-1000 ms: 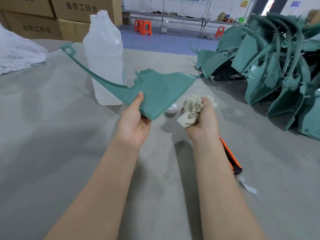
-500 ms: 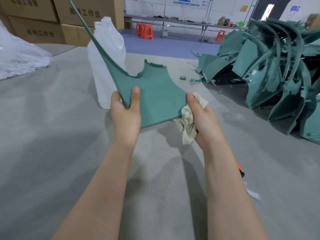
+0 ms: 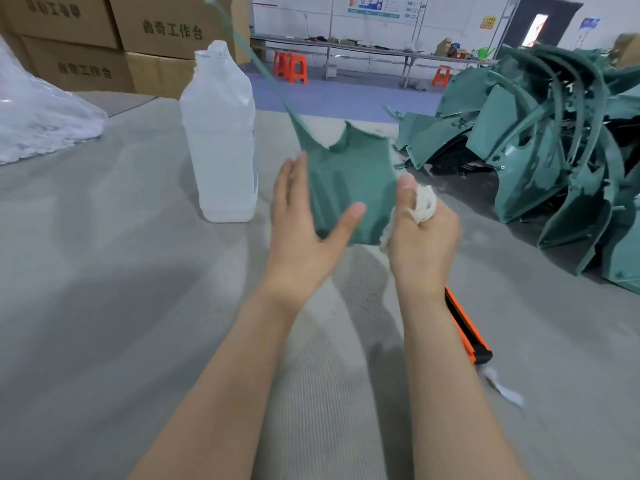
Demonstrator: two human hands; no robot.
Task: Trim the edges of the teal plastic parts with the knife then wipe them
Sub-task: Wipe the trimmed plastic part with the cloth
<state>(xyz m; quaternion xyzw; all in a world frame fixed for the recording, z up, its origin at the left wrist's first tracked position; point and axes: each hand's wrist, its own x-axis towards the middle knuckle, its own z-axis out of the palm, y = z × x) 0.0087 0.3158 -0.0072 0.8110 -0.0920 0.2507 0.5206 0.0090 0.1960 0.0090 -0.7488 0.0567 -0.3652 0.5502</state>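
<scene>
A teal plastic part [image 3: 349, 181] stands upright between my hands, its thin arm rising toward the top edge. My left hand [image 3: 301, 237] is spread at the part's left edge, with straight fingers and the thumb lying across its front face. My right hand [image 3: 422, 244] grips a bunched white cloth [image 3: 424, 204], and its thumb presses the part's right edge. An orange and black knife [image 3: 467, 327] lies on the grey surface [image 3: 104, 271], partly hidden behind my right forearm.
A translucent white bottle [image 3: 220, 140] stands just left of the part. A pile of teal parts [image 3: 554, 161] fills the right side. Cardboard boxes [image 3: 166, 29] and a clear plastic bag [image 3: 41, 123] are at the far left. A white scrap [image 3: 502, 389] lies by the knife.
The part has swung from lying flat to standing upright, its thin arm now pointing up. My left hand has loosened from a grip to spread fingers. My right hand with the cloth has reached the part's right edge.
</scene>
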